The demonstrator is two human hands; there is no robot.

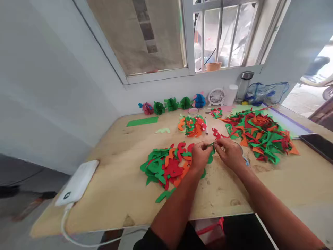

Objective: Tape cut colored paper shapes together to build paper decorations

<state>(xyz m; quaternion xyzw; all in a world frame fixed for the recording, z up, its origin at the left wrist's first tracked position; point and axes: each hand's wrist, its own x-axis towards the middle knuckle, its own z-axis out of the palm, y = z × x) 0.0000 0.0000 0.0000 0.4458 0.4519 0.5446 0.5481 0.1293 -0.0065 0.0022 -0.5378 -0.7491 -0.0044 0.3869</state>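
My left hand [200, 155] and my right hand [229, 152] meet above the middle of the table, fingertips pinched together. Between them they hold a green felt cutout [211, 157], mostly hidden by the fingers. Beside and partly behind my left forearm lies a pile of curvy green, red and orange felt cutouts [156, 166]. A red felt piece [216, 133] rests just beyond my right hand. Under that hand, a small blue-grey object [246, 161] pokes out, too covered to name.
A heap of felt scraps [260, 133] spreads at right, near a phone [318, 146]. Farther back are a smaller cutout pile [191, 125], a marker [206, 126], paper ornaments [171, 103], a fan [216, 96] and a bottle [244, 86]. A white power bank [78, 182] lies at left.
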